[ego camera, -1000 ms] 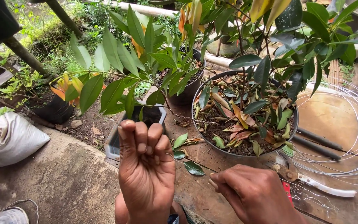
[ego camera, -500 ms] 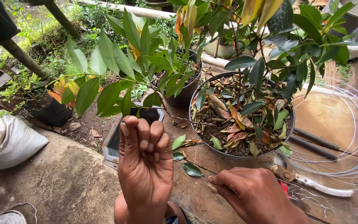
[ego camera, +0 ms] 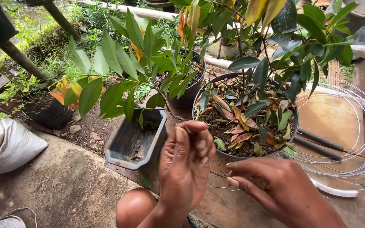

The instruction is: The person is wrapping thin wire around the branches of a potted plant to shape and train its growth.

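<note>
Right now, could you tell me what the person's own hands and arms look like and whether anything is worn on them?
Both are bare: the left hand and right hand wear no gloves, and no rings or wristwatch show. No sleeve covers either forearm as far as the head view reaches. The fingernails are short and unpainted. A bare knee shows below.

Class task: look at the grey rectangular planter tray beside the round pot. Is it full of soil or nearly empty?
Nearly empty. The grey rectangular planter tray shows its bare inner floor, with only a thin dark smear of dirt, while the round pot beside it holds soil and leaves.
</note>
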